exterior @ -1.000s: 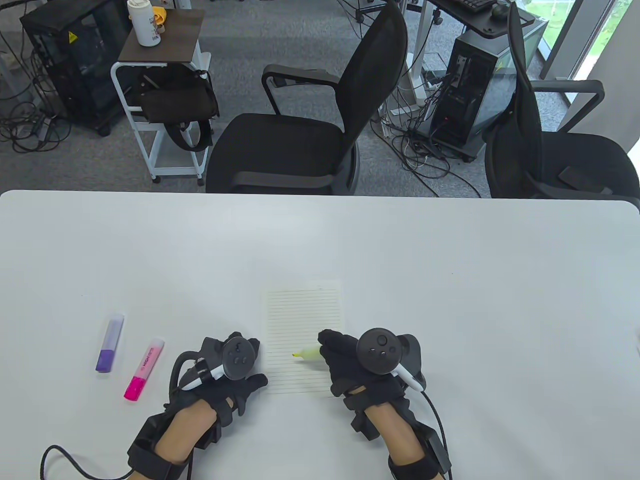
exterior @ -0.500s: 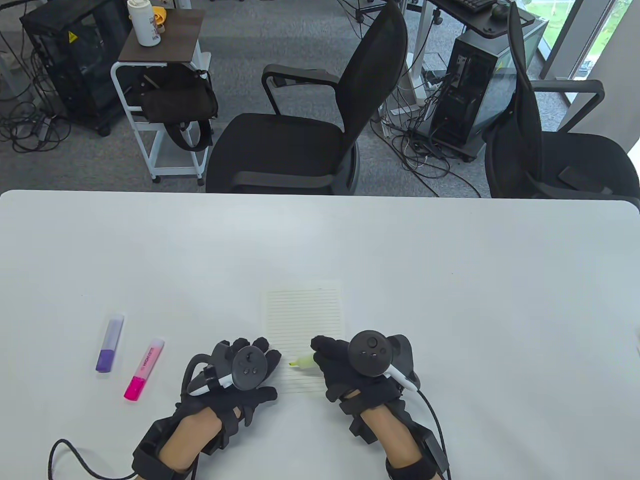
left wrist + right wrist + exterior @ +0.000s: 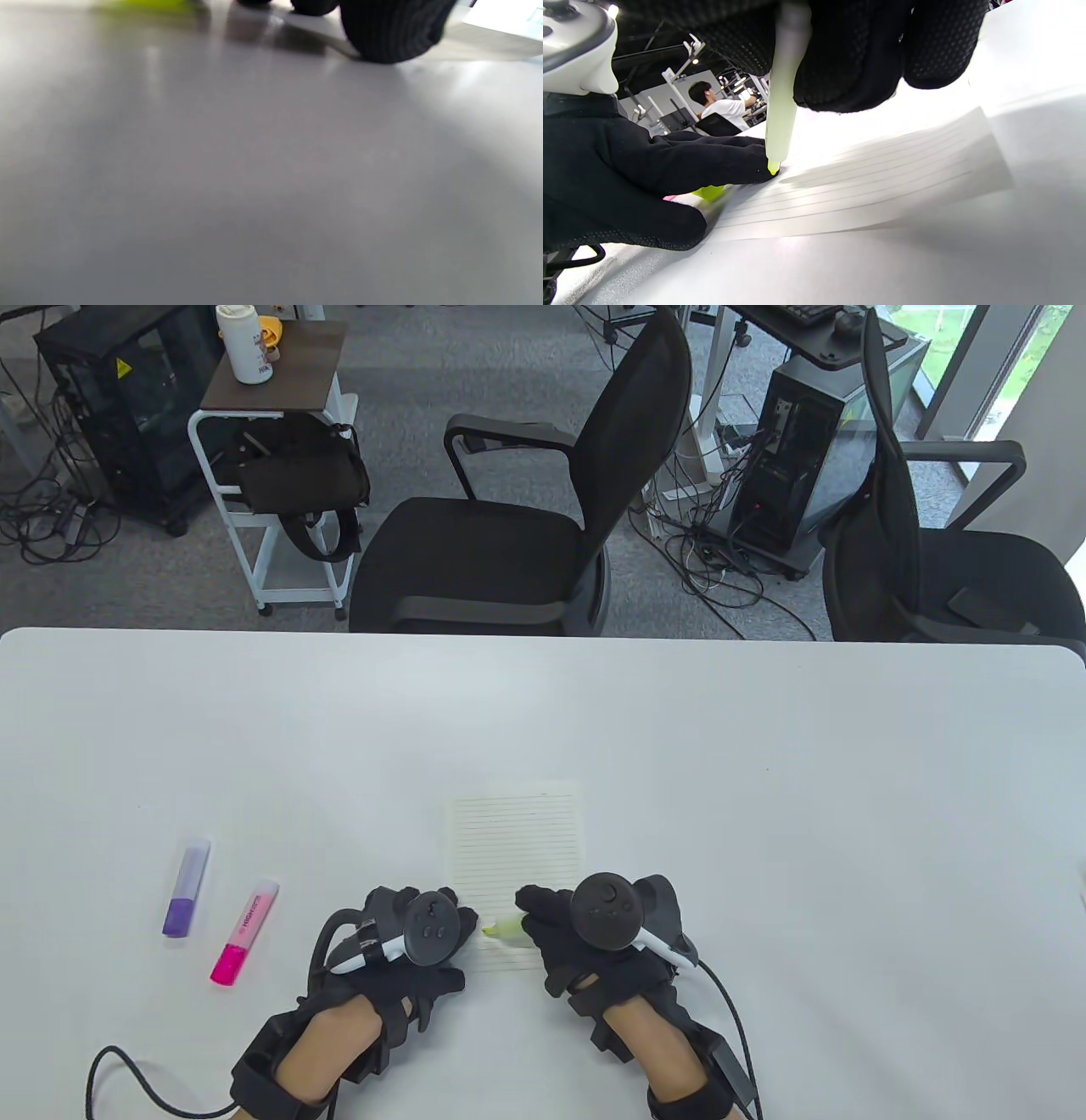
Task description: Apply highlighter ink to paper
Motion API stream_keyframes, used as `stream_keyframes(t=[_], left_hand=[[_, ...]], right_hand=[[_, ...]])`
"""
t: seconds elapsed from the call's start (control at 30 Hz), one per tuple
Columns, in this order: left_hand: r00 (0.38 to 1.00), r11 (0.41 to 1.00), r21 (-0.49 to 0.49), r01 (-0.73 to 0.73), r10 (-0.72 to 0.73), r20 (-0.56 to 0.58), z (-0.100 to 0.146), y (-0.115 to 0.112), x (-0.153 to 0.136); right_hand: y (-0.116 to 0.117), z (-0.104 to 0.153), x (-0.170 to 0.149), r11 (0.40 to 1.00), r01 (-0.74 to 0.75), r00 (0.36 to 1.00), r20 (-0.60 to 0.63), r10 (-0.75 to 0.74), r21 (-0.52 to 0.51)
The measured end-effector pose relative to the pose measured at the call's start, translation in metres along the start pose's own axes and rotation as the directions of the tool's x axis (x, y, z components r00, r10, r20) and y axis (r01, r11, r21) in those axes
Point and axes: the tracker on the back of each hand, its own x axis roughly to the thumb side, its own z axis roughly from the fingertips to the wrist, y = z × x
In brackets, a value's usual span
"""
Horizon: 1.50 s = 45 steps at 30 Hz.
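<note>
Table view, lower centre: my right hand (image 3: 594, 942) grips a pale yellow-green highlighter (image 3: 507, 929), its barrel closed between my fingers (image 3: 848, 55) and slanting down toward the left. In the right wrist view the bright chisel tip meets the left edge of the paper (image 3: 865, 182), just beside my left hand's fingertips (image 3: 742, 163). The paper (image 3: 517, 836) is a small cream sheet with thin dark ruled lines, lying flat on the white tabletop (image 3: 764, 746) above and between my hands. My left hand (image 3: 407, 942) rests palm-down with fingers extended onto the sheet's lower left corner, holding nothing; a blurred green patch shows under it. At lower left of the table view lie a purple highlighter (image 3: 187, 887) and a pink highlighter (image 3: 244, 931), capped, side by side, well apart from the paper.
</note>
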Motion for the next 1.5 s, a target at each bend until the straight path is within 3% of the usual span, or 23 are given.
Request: stream_keyframes(t=[0.13,0.33,0.6,1.17,1.5], left_hand=[[1.0,1.0,-0.003,-0.001,0.001,0.001,0.0,0.0,0.0],[1.0,1.0,-0.006,-0.004,0.004,0.003,0.0,0.0,-0.001],[1.0,1.0,-0.006,-0.005,0.005,0.003,-0.001,0.0,-0.001],[1.0,1.0,-0.018,-0.014,0.014,0.001,0.0,0.0,-0.001],[1.0,1.0,-0.019,-0.016,0.016,0.0,0.0,0.0,-0.001]], right_hand=[[0.001,-0.001,0.001,0.999,-0.045,0.999,-0.006,0.045,0.005],[-0.001,-0.001,0.001,0.998,0.005,0.999,-0.034,-0.002,0.068],[0.0,0.0,0.001,1.0,-0.003,0.999,-0.037,0.003,-0.002],[-0.007,0.003,-0.002,0.997,-0.072,0.991,-0.116,0.07,-0.012],[-0.012,0.005,-0.002,0.998,-0.035,0.989,-0.141,0.042,0.05]])
